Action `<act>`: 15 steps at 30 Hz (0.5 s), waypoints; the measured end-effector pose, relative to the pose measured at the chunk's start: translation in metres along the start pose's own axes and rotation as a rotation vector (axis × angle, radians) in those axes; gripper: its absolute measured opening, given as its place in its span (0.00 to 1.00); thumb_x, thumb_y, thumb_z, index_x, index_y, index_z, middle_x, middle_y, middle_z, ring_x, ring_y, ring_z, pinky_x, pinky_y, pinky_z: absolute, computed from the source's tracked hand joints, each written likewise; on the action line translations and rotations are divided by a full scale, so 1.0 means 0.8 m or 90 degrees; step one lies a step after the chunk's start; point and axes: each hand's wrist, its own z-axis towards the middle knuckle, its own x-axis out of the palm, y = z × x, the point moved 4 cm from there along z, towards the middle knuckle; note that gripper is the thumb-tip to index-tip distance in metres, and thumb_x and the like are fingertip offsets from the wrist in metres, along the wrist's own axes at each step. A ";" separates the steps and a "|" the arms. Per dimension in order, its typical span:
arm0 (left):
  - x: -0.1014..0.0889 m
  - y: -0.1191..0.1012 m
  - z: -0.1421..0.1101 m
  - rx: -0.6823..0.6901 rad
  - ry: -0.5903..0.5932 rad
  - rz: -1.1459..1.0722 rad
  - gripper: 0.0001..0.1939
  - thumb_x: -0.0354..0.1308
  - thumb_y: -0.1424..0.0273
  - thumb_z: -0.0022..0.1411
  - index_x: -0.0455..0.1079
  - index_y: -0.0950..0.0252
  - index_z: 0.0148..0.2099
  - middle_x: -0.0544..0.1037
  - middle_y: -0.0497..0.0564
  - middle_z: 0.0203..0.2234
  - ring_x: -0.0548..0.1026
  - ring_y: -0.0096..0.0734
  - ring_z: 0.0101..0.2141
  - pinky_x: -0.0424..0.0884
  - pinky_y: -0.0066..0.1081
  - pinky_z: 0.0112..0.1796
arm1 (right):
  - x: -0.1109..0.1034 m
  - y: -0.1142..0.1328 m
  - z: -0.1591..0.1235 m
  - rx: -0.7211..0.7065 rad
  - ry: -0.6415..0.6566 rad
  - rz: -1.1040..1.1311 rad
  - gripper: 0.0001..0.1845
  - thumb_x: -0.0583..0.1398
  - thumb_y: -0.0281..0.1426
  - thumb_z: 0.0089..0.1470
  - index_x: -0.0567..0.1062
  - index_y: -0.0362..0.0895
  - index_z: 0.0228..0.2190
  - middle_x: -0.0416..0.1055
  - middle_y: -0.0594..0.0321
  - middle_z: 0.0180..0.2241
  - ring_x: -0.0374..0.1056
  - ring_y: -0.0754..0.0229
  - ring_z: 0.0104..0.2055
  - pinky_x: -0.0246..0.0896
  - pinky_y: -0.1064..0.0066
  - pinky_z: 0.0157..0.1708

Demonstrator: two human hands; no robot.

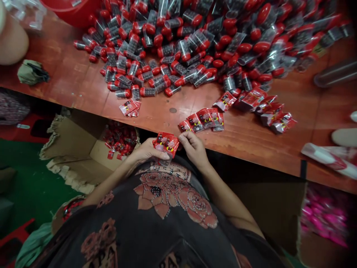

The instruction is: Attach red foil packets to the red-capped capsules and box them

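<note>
The worktop is reddish-brown wood, its near edge running close to the person's waist. A broad heap of clear tubes with red caps and dark contents covers the middle and right of its far side. A red basin stands at the far edge, left of the heap; a crumpled lump lies near the left end. Toward the right end are a clear cylinder and, at the near edge, a white-and-red plastic wrap. Below the near edge, on the left, an open carton with torn flaps holds red packets; on the right, another carton holds shiny pink things. The floor at left is green.

The left hand grips a stack of red packets, thumb across the front, just off the near edge. The right hand is at the stack's right side, fingers curled and tips closed against the thumb; I cannot tell whether they pinch a packet. Just beyond it, a fan of packets lies along the near edge. A few loose packets lie to the left, and a larger group to the right.
</note>
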 end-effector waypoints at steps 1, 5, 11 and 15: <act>0.000 0.000 -0.001 0.000 0.002 -0.004 0.21 0.72 0.77 0.37 0.76 0.68 0.38 0.78 0.49 0.28 0.73 0.25 0.27 0.70 0.29 0.34 | -0.001 -0.002 -0.005 0.000 -0.013 -0.007 0.13 0.58 0.41 0.58 0.69 0.46 0.28 0.67 0.70 0.22 0.64 0.68 0.23 0.63 0.75 0.24; 0.003 -0.004 -0.001 0.021 0.002 -0.006 0.23 0.71 0.77 0.38 0.76 0.68 0.41 0.79 0.51 0.31 0.75 0.27 0.29 0.70 0.31 0.36 | 0.000 -0.013 -0.013 0.046 -0.039 0.062 0.12 0.57 0.41 0.58 0.69 0.47 0.30 0.68 0.69 0.23 0.67 0.67 0.23 0.65 0.74 0.25; 0.003 -0.013 -0.001 0.109 -0.057 0.018 0.22 0.71 0.76 0.39 0.76 0.68 0.41 0.79 0.53 0.32 0.75 0.30 0.30 0.71 0.33 0.37 | 0.014 -0.019 -0.009 0.143 0.078 0.079 0.14 0.64 0.42 0.49 0.71 0.45 0.26 0.69 0.69 0.21 0.65 0.67 0.22 0.63 0.73 0.22; 0.003 -0.014 -0.004 0.140 -0.065 0.027 0.24 0.70 0.77 0.39 0.75 0.67 0.43 0.80 0.53 0.34 0.76 0.31 0.32 0.71 0.33 0.37 | 0.016 -0.020 -0.011 0.125 0.055 0.102 0.12 0.65 0.40 0.48 0.73 0.45 0.24 0.70 0.69 0.21 0.66 0.66 0.24 0.66 0.72 0.26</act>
